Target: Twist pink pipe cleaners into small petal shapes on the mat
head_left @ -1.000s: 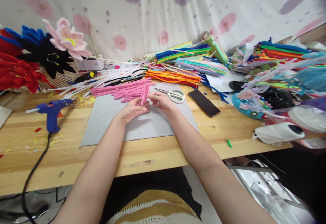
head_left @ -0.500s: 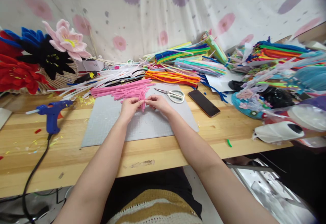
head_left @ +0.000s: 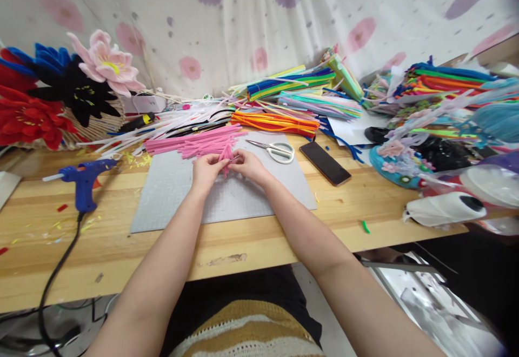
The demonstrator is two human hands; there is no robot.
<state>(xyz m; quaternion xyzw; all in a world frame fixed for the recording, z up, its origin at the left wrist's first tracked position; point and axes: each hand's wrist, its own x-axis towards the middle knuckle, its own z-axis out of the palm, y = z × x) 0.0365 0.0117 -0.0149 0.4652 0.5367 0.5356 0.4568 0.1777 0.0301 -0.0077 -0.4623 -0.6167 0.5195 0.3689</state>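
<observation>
A small bunch of pink pipe cleaners (head_left: 226,154) stands between my hands over the grey mat (head_left: 162,194). My left hand (head_left: 206,172) pinches the bunch from its left side. On the other side, my right hand (head_left: 248,165) has its fingertips closed at the bunch, where a thin strand shows; its exact hold is too small to tell. Behind my hands a pile of loose pink pipe cleaners (head_left: 174,145) lies across the mat's back edge. Scissors with pale handles (head_left: 280,152) rest on the mat to the right.
A blue glue gun (head_left: 84,184) with a black cord stands at the left. A phone (head_left: 325,163) lies right of the mat. Orange pipe cleaners (head_left: 275,123) and other coloured bundles line the back. Fabric flowers (head_left: 107,65) are at back left, a white roll (head_left: 444,209) at right.
My right hand's fingers have shifted slightly upward at the pink bunch, and a thin strand now shows beside them. My left hand keeps its pinch nearly in place.
</observation>
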